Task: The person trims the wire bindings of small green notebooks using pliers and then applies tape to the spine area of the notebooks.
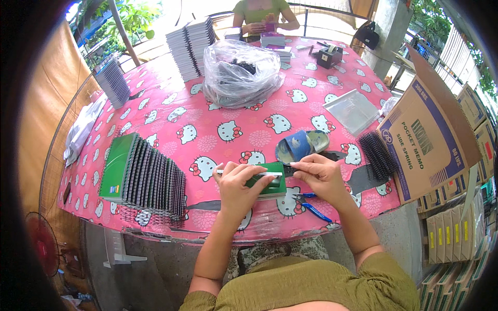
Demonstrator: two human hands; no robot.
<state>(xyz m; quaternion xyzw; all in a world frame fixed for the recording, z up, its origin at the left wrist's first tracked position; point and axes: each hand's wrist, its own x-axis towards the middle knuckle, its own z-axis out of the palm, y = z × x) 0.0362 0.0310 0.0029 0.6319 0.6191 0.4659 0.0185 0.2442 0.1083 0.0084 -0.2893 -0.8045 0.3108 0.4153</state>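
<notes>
A small green-covered notebook (278, 191) lies at the near side of the table in front of me. My left hand (239, 182) is closed over its left part, thumb and fingers pressing on it and on a thin white strip (270, 174) lying across the cover. At the notebook's right end, my right hand (317, 175) pinches with thumb and forefinger; a small dark tip shows there, too small to name. Blue-handled pliers (315, 208) rest just below the right hand. Beyond the hands sits a blue slipper (295, 146).
Green spiral notebooks (142, 176) stand stacked at left. Black spiral coils (377, 155) lie beside a large cardboard box (423, 140) at right. Farther back are a clear plastic bag (238, 78), a clear tray (353, 111), a tape dispenser (329, 55), notebook stacks (189, 49) and another person (262, 15).
</notes>
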